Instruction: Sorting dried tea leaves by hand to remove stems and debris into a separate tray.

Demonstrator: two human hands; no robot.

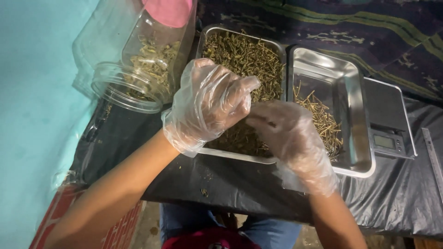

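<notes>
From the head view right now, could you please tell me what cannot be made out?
- What the gloved left hand and gloved right hand pinch: hidden by fingers and crinkled clear gloves.
- Middle of the steel tray of dried green stems: covered by both hands.
- Small grey scale's display: too small.
- Tipped clear plastic jar: its base is cut by the top edge.

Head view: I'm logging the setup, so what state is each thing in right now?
Left hand: gloved, fingers curled shut, over the left tray.
Right hand: gloved, fingertips meeting the left hand's; what they pinch is too small to tell.
Left tray: nearly full of dried stems.
Right tray: on the scale, mostly bare, a small pile of stems.
Jar: lying on its side, lid off, some stems inside.
Scale: display unreadable.
</notes>
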